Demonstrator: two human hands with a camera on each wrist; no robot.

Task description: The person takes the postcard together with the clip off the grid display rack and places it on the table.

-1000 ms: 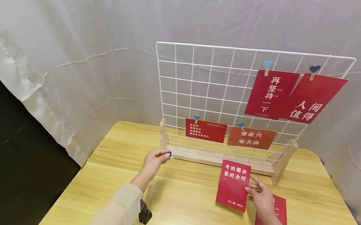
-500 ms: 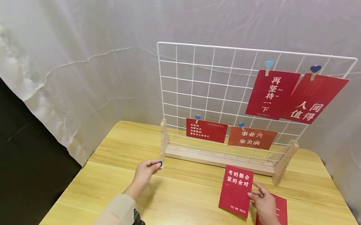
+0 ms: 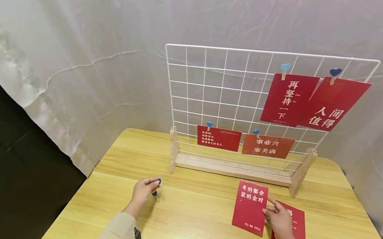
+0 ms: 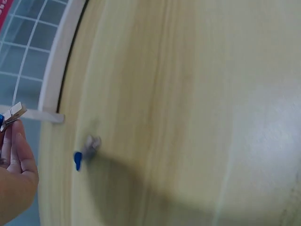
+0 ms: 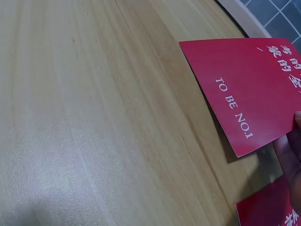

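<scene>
My left hand (image 3: 143, 193) pinches a small wooden clothespin (image 4: 15, 112) with a dark blue heart on it. Just below that hand, a second blue clothespin (image 4: 86, 153) appears over the table, blurred in the left wrist view. On the other side, my right hand (image 3: 280, 220) grips a red card (image 3: 250, 208) by its right edge, thumb in front. White characters and "TO BE NO.1" face up on this card, which is tilted above the tabletop. Another red card (image 3: 298, 227) lies beneath the right hand, partly covered by it.
A white wire grid (image 3: 232, 81) stands in a wooden base (image 3: 233, 170) at the back of the table (image 3: 188, 220). Heart clothespins hold two upright red cards (image 3: 289, 100) at its upper right and two smaller ones (image 3: 218, 138) low down. Grey cloth (image 3: 99, 28) hangs behind.
My left hand has moved left and nearer with its clothespin, and a second blue clothespin now shows below it. The right hand has lowered the card slightly towards me.
</scene>
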